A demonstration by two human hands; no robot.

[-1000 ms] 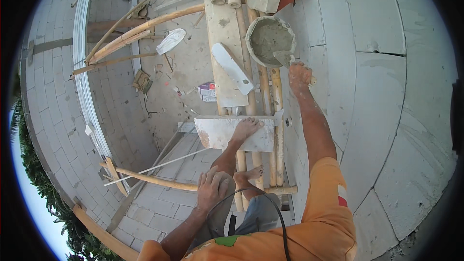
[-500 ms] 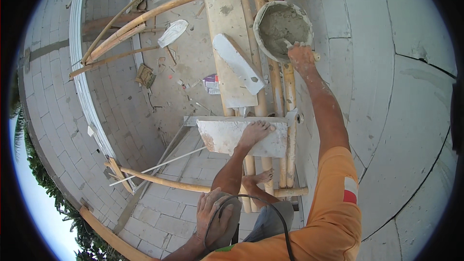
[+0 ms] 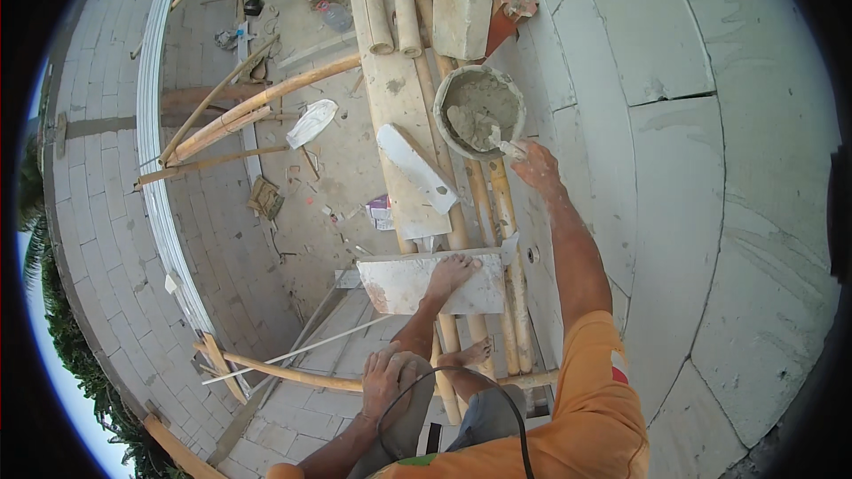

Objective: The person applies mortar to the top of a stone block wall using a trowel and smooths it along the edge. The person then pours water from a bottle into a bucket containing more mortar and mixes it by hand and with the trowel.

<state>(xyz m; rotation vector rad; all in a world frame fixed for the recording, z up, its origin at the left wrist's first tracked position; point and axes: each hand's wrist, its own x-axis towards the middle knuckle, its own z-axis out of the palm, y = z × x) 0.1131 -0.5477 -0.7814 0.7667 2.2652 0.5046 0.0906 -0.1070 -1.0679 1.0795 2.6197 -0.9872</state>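
My right hand is closed round the handle of a trowel at the near right rim of a round bucket. Its blade carries a lump of wet grey mortar, and more mortar fills the bucket around it. My left hand lies over my bent knee with its fingers stretched out, holding nothing. One bare foot of mine is planted on a pale block laid across bamboo poles; the other foot is lower down.
A white board lies on a long plank beside the bucket. Farther off is another pale block. A pale block wall rises close on my right. Bamboo rails cross over a lower floor strewn with debris on the left.
The trowel blade, sunk in the mortar before, now shows above it with a load on top. My right hand has drawn back to the bucket's near rim. My left hand stays on the knee.
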